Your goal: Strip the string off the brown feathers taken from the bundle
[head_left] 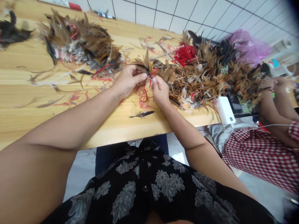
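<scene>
Over the wooden table my left hand [130,77] is closed, thumb and fingers pinching a small bunch of brown feathers [146,63] whose tips point away from me. Close beside it, my right hand [160,90] is pinched on a red string [154,73] at the base of the bunch. One length of the string dangles below between the two hands. Just right of my right hand spreads a large heap of brown feathers [193,81], with a tangle of red string [185,54] on its far side. A single dark feather [142,114] lies on the wood nearer to me.
Another feather pile [81,43] lies at the left, with loose feathers and red string scraps around it. A marker [105,15] is near the wall. Toward the right are a purple plastic bag [249,46], a white power bank [226,110] with a cable, and another person's arms [271,102].
</scene>
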`<move>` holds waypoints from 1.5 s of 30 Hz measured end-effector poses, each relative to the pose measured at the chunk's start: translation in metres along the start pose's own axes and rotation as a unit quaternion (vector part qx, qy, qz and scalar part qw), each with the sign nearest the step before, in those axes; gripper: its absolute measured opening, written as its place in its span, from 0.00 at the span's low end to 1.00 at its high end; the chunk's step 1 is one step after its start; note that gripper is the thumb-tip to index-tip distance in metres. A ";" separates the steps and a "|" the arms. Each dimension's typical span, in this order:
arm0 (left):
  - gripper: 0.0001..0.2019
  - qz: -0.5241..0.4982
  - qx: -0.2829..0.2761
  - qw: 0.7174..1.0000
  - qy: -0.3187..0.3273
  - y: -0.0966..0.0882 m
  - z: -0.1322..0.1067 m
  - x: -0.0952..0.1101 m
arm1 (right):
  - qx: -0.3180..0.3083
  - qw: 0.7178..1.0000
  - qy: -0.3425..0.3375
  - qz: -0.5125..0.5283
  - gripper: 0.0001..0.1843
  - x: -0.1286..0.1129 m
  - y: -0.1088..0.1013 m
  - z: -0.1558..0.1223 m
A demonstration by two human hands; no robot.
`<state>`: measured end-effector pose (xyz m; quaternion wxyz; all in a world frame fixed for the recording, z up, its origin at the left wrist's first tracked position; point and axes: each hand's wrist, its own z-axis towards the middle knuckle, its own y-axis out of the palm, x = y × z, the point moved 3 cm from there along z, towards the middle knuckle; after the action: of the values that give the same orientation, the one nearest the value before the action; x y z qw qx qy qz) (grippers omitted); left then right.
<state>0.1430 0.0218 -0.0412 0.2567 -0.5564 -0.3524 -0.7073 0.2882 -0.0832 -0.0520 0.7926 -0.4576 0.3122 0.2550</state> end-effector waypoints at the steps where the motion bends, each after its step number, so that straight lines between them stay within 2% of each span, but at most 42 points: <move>1: 0.19 0.016 0.006 1.000 0.021 0.000 0.000 0.005 | 0.007 1.000 -0.001 -0.008 0.33 -0.002 -0.002 -0.001; 4: 0.26 0.065 0.037 0.993 0.092 -0.001 -0.002 0.019 | 0.015 0.998 -0.003 -0.054 0.31 -0.015 -0.009 -0.004; 7: 0.34 0.106 0.046 0.987 0.108 -0.004 -0.003 0.026 | 0.023 0.993 0.012 -0.115 0.31 -0.034 -0.028 -0.009; 9: 0.34 0.128 0.040 0.985 0.105 -0.006 -0.003 0.026 | 0.042 0.988 0.021 -0.147 0.32 -0.049 -0.052 -0.013; 12: 0.27 0.150 0.034 0.982 0.109 -0.006 -0.006 0.027 | 0.083 0.978 0.028 -0.189 0.38 -0.062 -0.101 -0.022; 16: 0.21 0.146 0.036 0.982 0.112 -0.004 -0.008 0.030 | 0.164 0.946 0.095 -0.264 0.43 -0.051 -0.162 -0.048; 19: 0.16 0.148 0.022 0.984 0.101 -0.002 -0.007 0.030 | 0.217 0.917 0.160 -0.294 0.42 -0.027 -0.180 -0.075; 23: 0.13 0.153 0.014 0.984 0.092 -0.002 -0.003 0.024 | 0.216 0.903 0.200 -0.313 0.37 0.000 -0.164 -0.103; 26: 0.14 0.149 0.018 0.984 0.096 -0.003 -0.002 0.023 | 0.203 0.913 0.189 -0.299 0.35 0.001 -0.147 -0.110; 28: 0.18 0.155 0.014 0.983 0.097 -0.003 0.000 0.027 | 0.177 0.913 0.212 -0.299 0.33 -0.006 -0.141 -0.109; 29: 0.20 0.161 0.015 0.982 0.098 -0.004 0.001 0.031 | 0.155 0.904 0.241 -0.316 0.31 -0.011 -0.142 -0.108; 31: 0.17 0.173 0.043 0.978 0.105 -0.007 0.005 0.043 | 0.116 0.875 0.292 -0.368 0.29 -0.021 -0.148 -0.107; 32: 0.14 0.185 0.061 0.975 0.108 -0.009 0.007 0.050 | 0.102 0.869 0.295 -0.383 0.28 -0.027 -0.152 -0.106; 35: 0.21 0.204 0.092 0.965 0.135 -0.013 0.011 0.072 | 0.079 0.879 0.253 -0.397 0.27 -0.047 -0.164 -0.104; 38: 0.25 0.232 0.093 0.956 0.153 -0.016 0.004 0.090 | 0.059 0.891 0.190 -0.407 0.26 -0.075 -0.165 -0.100; 39: 0.24 0.258 0.083 0.950 0.157 -0.018 -0.002 0.094 | 0.042 0.895 0.174 -0.409 0.24 -0.085 -0.161 -0.097; 41: 0.17 0.338 0.011 0.924 0.177 -0.021 -0.016 0.101 | -0.001 0.904 0.143 -0.403 0.20 -0.104 -0.148 -0.087; 43: 0.11 0.433 -0.093 0.877 0.186 -0.023 -0.032 0.100 | -0.043 0.914 0.119 -0.386 0.15 -0.117 -0.130 -0.074; 45: 0.08 0.497 -0.171 0.831 0.180 -0.026 -0.048 0.092 | -0.079 0.923 0.100 -0.364 0.11 -0.120 -0.110 -0.059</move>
<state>0.0716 0.0027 0.0362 0.5334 -0.5545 0.1512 -0.6206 0.2681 -0.1992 0.0752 0.7566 -0.6241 0.1804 -0.0743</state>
